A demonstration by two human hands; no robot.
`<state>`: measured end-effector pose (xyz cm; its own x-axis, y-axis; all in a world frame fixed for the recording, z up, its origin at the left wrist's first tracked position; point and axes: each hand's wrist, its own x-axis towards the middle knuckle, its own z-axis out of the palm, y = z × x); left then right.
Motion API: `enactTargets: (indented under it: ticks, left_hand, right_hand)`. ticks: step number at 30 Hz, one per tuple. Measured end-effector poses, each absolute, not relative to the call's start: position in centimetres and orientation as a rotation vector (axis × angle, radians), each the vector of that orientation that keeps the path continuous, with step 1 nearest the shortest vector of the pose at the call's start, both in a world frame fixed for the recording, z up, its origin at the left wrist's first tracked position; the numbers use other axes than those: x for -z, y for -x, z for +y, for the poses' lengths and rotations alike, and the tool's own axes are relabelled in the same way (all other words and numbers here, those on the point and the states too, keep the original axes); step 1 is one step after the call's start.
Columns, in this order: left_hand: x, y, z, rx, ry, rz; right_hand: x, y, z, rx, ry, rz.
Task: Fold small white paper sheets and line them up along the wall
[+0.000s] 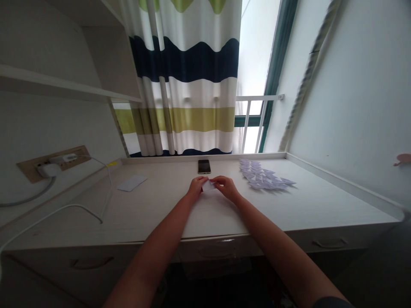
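A small piece of white paper [209, 186] is held between my two hands, low over the middle of the desk. My left hand [195, 187] grips its left side, fingers closed on it. On the opposite side my right hand [226, 187] pinches the paper's upper right edge. Just beyond the hands a dark smartphone [204, 166] lies flat. To the right are several folded white paper pieces [263, 175], pointed and grouped in overlapping rows. Flat white paper sheets [132, 183] lie at the left; how many are stacked there I cannot tell.
The white desk [167, 205] has a raised rim at its back and right. A white charging cable [107, 192] runs across its left part from a wall socket [53, 164]. A striped curtain [186, 98] hangs behind, and drawers [330, 243] sit below the front edge.
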<state>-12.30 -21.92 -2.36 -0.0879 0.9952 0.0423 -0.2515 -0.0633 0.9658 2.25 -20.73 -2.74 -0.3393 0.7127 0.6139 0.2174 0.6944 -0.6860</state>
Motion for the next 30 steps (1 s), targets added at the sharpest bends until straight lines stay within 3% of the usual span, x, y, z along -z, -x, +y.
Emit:
enactTargets:
  ticks: [11, 22, 30]
  left_hand:
    - [3.0, 12.4, -21.4, -1.425, -1.135, 1.103]
    - [2.4, 12.5, -21.8, -1.475, -1.649, 1.255]
    - [2.2, 12.3, -22.0, -1.480, -1.599, 1.297]
  right_hand:
    - [3.0, -2.0, -20.3, -0.760, 0.725, -1.801]
    - [3.1, -2.3, -19.9, -1.177, 0.835, -1.591]
    - [2.4, -2.3, -20.6, -1.245, 0.854, -1.545]
